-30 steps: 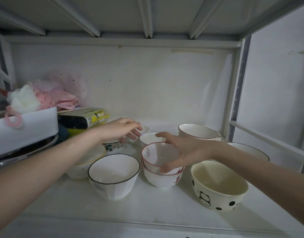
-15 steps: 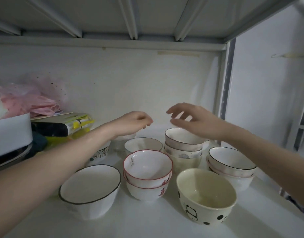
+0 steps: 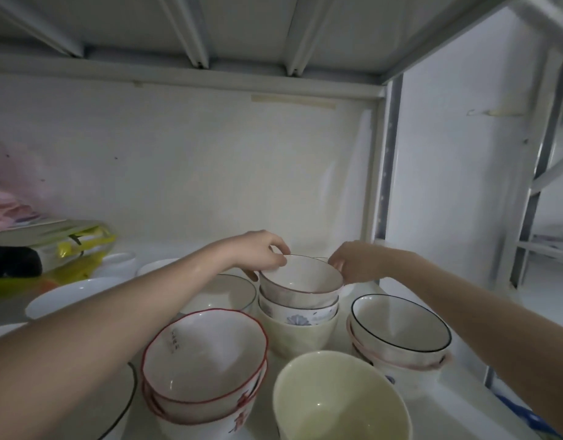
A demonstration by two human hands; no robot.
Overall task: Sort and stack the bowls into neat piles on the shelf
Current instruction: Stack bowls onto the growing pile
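Shelf (image 3: pixel 448 404), white metal, holding several bowl piles.

Centre pile: top bowl (image 3: pixel 301 279), brown-rimmed, nested in a floral bowl (image 3: pixel 301 315), which is nested in a cream bowl (image 3: pixel 302 336).

Left hand (image 3: pixel 261 254): fingers curled over the top bowl's rim at 9 o'clock, pinching it. Right hand (image 3: pixel 353 263): fingers gripping the same rim at 3 o'clock.

Red-rimmed pair (image 3: pixel 204 360), stacked, at 7 o'clock of the centre pile. Black-rimmed stack (image 3: pixel 401 331) at 4 o'clock. Large cream bowl (image 3: pixel 340 398) at 6 o'clock, nearest the camera. Further white bowls at 9 o'clock, partly hidden by the left forearm. Yellow packet (image 3: pixel 80 246) at far left.
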